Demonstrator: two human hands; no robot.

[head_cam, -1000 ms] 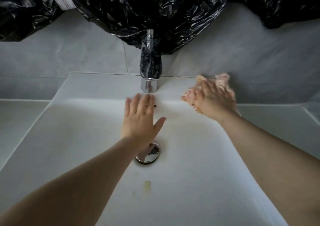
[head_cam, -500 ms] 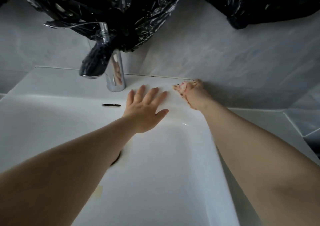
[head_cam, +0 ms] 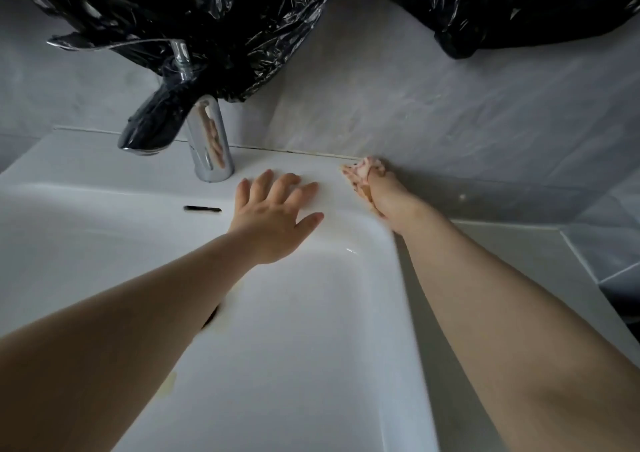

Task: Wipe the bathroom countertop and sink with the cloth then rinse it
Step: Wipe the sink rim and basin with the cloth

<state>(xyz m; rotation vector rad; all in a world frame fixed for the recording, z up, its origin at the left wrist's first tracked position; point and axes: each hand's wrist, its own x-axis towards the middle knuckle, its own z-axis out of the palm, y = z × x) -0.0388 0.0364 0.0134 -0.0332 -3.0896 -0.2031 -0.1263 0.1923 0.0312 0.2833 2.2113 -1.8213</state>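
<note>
At back corner of sink [head_cam: 311,330] | right hand [head_cam: 384,195] on cloth [head_cam: 360,171], grip hidden | left hand [head_cam: 273,216] flat beside

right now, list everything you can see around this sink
sink: one, white, fills the middle
tap: one, chrome, back rim, left of centre
overflow slot: one, black, basin's back wall below the tap
drain: one, dark, basin floor, mostly hidden by the left forearm
stains: two, yellowish, basin floor, one by the drain, one nearer
cloth: one, pink-orange, sink's back right corner
countertop: one, grey, right of the sink
wall: one, grey, behind the sink
plastic sheets: two, black, hanging over the wall
left grip: one, bare hand, flat with fingers spread on the back rim, right of the tap
right grip: one, bare hand, holds the cloth in that corner
</note>
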